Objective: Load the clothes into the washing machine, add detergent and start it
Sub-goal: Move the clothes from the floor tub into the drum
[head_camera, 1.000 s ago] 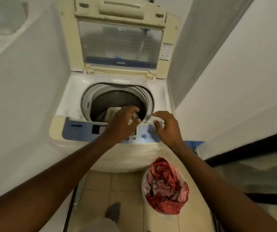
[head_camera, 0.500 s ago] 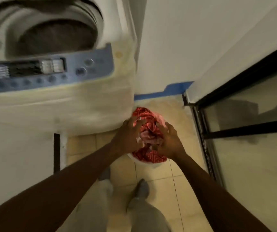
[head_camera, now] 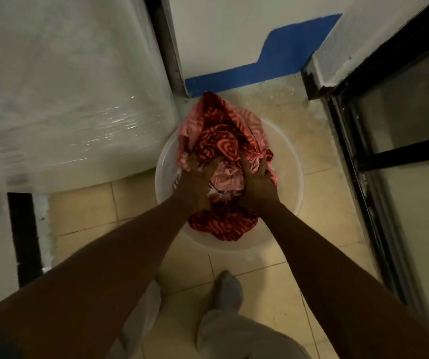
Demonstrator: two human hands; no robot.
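A bundle of red and pink patterned clothes point(head_camera: 221, 136) fills a round white basin point(head_camera: 290, 182) on the tiled floor. My left hand point(head_camera: 196, 178) grips the cloth on its left side, fingers dug into the folds. On the right side, my right hand point(head_camera: 258, 181) clutches the same bundle. The washing machine's white front point(head_camera: 65, 99), wrapped in shiny plastic film, stands at the upper left, just beside the basin. Its drum and control panel are out of view.
A white wall with a blue strip point(head_camera: 273, 66) along its foot lies behind the basin. A black-framed glass door point(head_camera: 389, 151) runs down the right side. My foot in a grey sock point(head_camera: 227, 291) stands on the beige tiles below the basin.
My view has dropped from the machine's open top to the floor. Both hands came down from the control panel into the basin and closed on the red clothes.
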